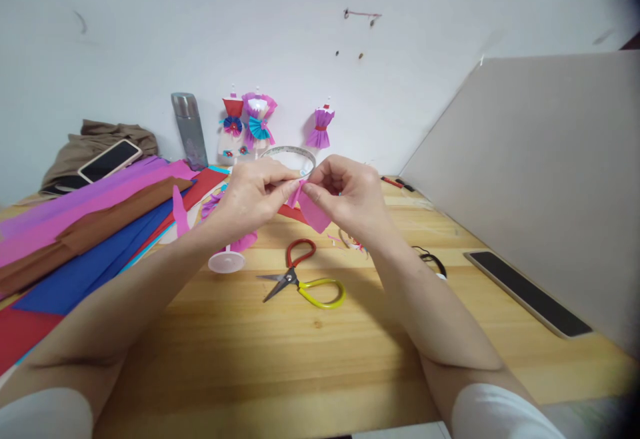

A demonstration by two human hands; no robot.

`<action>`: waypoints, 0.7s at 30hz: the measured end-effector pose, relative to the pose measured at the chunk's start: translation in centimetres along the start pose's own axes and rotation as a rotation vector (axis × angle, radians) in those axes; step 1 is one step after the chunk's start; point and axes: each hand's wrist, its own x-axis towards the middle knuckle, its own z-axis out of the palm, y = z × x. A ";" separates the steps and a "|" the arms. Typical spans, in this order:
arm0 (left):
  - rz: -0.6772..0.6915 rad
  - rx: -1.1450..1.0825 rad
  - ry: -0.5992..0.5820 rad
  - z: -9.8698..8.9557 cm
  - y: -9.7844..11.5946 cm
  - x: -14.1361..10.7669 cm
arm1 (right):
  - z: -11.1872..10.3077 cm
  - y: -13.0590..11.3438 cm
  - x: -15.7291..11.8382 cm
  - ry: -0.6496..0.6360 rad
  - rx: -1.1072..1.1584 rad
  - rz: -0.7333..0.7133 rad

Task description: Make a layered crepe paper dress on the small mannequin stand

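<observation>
Both hands meet above the middle of the table, pinching one pink paper piece (316, 214). My left hand (263, 189) grips its gathered left end between thumb and fingers. My right hand (347, 189) holds the upper edge close beside it, and the flat part hangs down between the hands. Below them, scissors (290, 279) with one red and one yellow handle lie open on the wood. A white round base (227, 262) lies tipped near my left forearm, with pink paper behind it. A curved measuring tape (295, 150) shows just behind the fingers.
Coloured paper sheets (100, 252) cover the table's left side. Behind stand a grey bottle (189, 130) and small dressed forms (321, 127). A phone (110, 161) rests on brown cloth (100, 136). At right are a dark flat device (527, 292), a black band (434, 264) and a pale panel (540, 172).
</observation>
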 end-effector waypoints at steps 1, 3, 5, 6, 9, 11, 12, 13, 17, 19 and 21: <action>-0.010 0.009 -0.004 0.0 0.0 0.0 | 0.0 0.0 0.0 0.001 -0.004 0.000; -0.018 0.018 -0.012 0.0 0.0 0.0 | 0.0 0.1 0.0 0.003 -0.011 0.005; -0.009 0.014 -0.018 0.1 0.0 -0.1 | 0.0 0.1 0.0 0.005 -0.012 0.012; -0.003 0.013 -0.020 0.1 0.0 -0.1 | 0.0 0.1 0.0 0.007 -0.013 0.017; 0.021 0.021 -0.021 0.2 0.0 -0.1 | 0.0 -0.1 0.0 0.012 -0.012 0.040; 0.055 0.032 -0.006 0.2 -0.1 -0.1 | 0.0 -0.1 0.1 0.008 -0.007 0.067; 0.078 0.040 0.004 0.2 0.0 -0.1 | 0.0 -0.1 0.1 0.004 -0.002 0.082; 0.101 0.049 0.011 0.2 0.0 -0.1 | 0.0 -0.1 0.1 -0.002 0.004 0.098; 0.120 0.049 0.002 0.3 0.3 -0.1 | 0.0 -0.1 0.2 -0.024 0.027 0.141; 0.085 0.026 0.004 0.4 0.4 -0.2 | 0.0 -0.1 0.2 -0.025 0.027 0.137; 0.044 0.019 0.014 0.4 0.3 -0.2 | 0.1 -0.1 0.0 -0.013 0.020 0.122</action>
